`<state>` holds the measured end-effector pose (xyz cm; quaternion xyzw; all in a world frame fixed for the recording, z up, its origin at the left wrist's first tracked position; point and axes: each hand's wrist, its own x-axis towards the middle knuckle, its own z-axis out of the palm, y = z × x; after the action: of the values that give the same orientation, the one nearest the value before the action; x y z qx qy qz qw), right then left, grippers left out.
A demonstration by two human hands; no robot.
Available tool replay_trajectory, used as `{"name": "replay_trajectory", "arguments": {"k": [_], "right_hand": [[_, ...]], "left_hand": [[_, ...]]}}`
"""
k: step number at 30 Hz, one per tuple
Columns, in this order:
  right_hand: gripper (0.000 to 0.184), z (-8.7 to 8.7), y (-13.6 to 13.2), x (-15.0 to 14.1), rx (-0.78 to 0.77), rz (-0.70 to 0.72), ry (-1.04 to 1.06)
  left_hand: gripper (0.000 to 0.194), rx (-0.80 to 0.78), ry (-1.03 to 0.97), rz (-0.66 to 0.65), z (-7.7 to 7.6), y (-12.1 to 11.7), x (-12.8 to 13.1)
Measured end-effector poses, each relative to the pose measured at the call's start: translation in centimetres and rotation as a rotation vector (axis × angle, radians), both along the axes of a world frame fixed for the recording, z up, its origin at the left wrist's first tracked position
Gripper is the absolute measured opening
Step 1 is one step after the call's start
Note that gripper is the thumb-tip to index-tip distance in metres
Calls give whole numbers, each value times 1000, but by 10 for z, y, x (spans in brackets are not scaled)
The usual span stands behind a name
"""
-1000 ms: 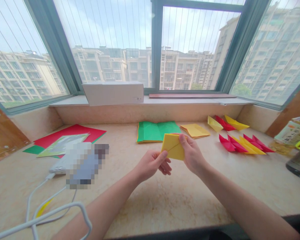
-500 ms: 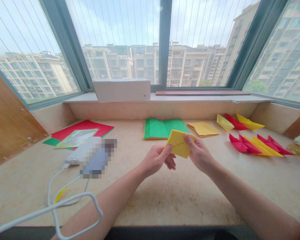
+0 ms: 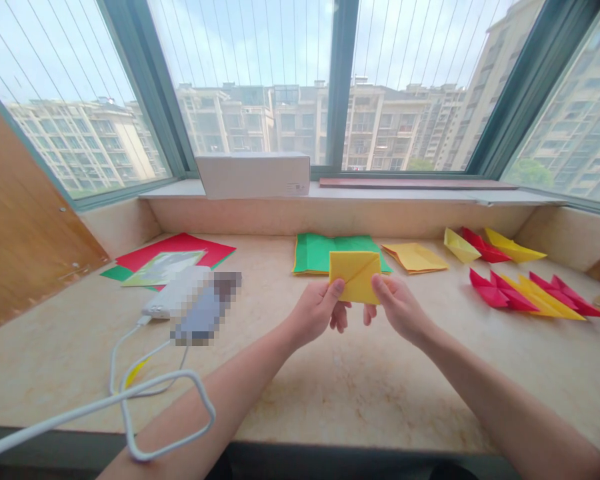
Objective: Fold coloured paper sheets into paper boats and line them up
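Note:
A folded yellow square of paper point(image 3: 355, 275), with a diagonal crease line across its face, is held up between both hands above the counter. My left hand point(image 3: 321, 305) pinches its lower left corner, thumb in front and fingers behind. At the right edge, my right hand point(image 3: 397, 303) grips the paper with thumb in front; its other fingers are partly hidden behind. Just beyond the paper lies a green folded sheet point(image 3: 310, 252) with a yellow layer under it. A folded orange-yellow paper point(image 3: 414, 257) rests to the right of that.
Several folded paper boats, among them a yellow one point(image 3: 515, 245) and a pink one point(image 3: 500, 291), stand at the right. Red sheets point(image 3: 180, 248), a white power bank point(image 3: 173, 297), a blurred phone point(image 3: 203, 317) and a white cable point(image 3: 90, 417) occupy the left. A white box point(image 3: 253, 177) sits on the sill.
The yellow paper has turned from tilted to nearly level. My right hand has slid from its upper right corner down to the right edge. The camera view has shifted slightly.

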<state>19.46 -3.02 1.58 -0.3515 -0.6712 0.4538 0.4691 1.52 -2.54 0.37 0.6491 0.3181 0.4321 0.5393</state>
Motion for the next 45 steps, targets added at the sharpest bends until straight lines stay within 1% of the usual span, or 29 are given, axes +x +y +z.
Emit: {"name": "replay_trajectory", "arguments": {"k": [3, 5, 9, 11, 12, 14, 16, 17, 18, 20, 21, 24, 26, 28, 31, 34, 36, 39, 42, 45], "right_hand": [[58, -3, 0, 0, -62, 74, -125], [57, -6, 2, 1, -56, 56, -183], [59, -10, 8, 1, 13, 15, -236], [59, -12, 11, 1, 28, 6, -253], [58, -14, 12, 1, 43, -9, -265], [55, -15, 15, 3, 97, -57, -319], [51, -17, 18, 6, 170, -102, -432], [49, -17, 19, 8, 207, -117, -505], [47, -17, 19, 9, 247, -128, -580], [41, -17, 20, 11, 342, -141, -703], [37, -17, 20, 12, 395, -147, -736], [28, -15, 20, 13, 521, -163, -735], [28, -14, 19, 13, 571, -159, -703], [30, -13, 18, 12, 601, -144, -665], [29, -13, 13, 7, 562, -124, -597], [27, -11, 7, 2, 434, -125, -530], [30, -9, 4, 0, 365, -140, -474], [35, -8, 2, -1, 274, -115, -385], [38, -8, 3, -2, 155, -24, -298], [39, -9, 3, -3, 101, 7, -247]], "left_hand": [[58, 5, -15, 26, 0, 2, -2], [58, 8, -8, 32, -2, 4, -3], [58, -18, 14, 13, -5, 9, -5], [58, -32, 48, 3, -6, 12, -5], [58, -14, 73, 23, -6, 14, -5], [50, 101, 134, 139, -6, 16, -5], [39, 282, 195, 308, -6, 18, -7], [38, 373, 222, 374, -5, 18, -9], [42, 454, 249, 411, -5, 18, -10], [51, 584, 296, 417, -3, 17, -13], [51, 639, 322, 399, -2, 16, -14], [40, 751, 407, 311, 0, 12, -14], [30, 776, 446, 247, 1, 9, -13], [24, 769, 452, 220, 2, 8, -12], [23, 713, 429, 238, 4, 6, -12], [27, 577, 386, 258, 7, 3, -12], [31, 474, 350, 269, 8, 0, -11], [31, 384, 326, 238, 11, -1, -9], [25, 394, 356, 215, 13, -1, -9], [21, 447, 400, 267, 13, -2, -10]]}}
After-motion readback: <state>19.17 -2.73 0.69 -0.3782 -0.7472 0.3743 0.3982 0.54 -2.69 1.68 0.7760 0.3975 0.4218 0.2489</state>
